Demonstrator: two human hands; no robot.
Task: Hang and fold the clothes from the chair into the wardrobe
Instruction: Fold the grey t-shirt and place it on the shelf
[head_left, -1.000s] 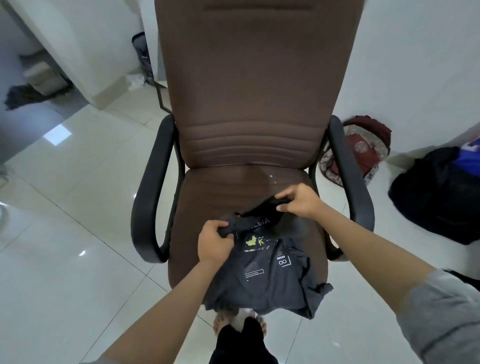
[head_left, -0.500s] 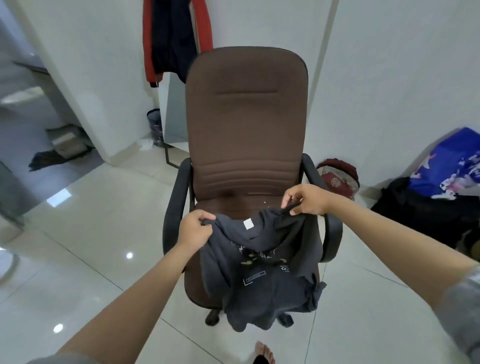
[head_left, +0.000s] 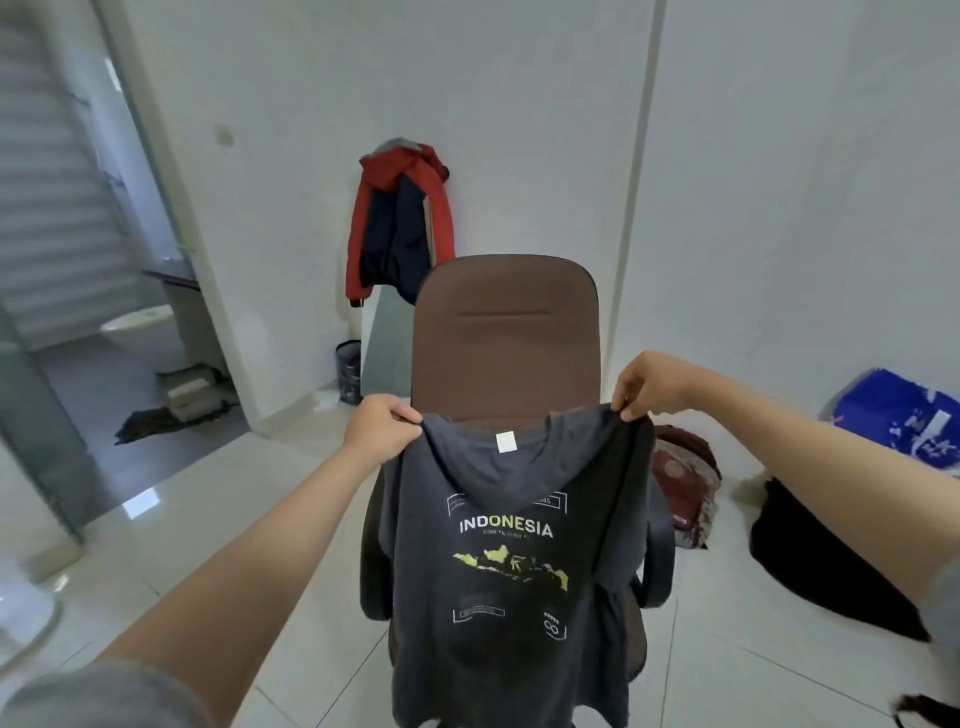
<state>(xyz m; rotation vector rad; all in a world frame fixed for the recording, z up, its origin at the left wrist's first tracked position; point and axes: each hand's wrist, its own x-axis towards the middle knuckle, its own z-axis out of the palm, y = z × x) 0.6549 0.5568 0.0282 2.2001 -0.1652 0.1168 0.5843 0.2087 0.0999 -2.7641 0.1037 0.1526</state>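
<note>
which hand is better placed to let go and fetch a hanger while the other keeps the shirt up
Probably the right hand: it only pinches a thin edge of the grey t-shirt, while the left hand grips a bunched shoulder more fully. No hanger or wardrobe is in view, so this is tentative.

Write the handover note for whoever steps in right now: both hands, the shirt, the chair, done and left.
Left hand grips one shoulder of the dark grey T-shirt; right hand pinches the other.
The shirt hangs spread in the air, print towards the camera, in front of the brown chair.
Done: shirt is off the chair.
Left: fold or hang it and put it in the wardrobe, which is not in view. The seat is hidden behind the shirt.
</note>
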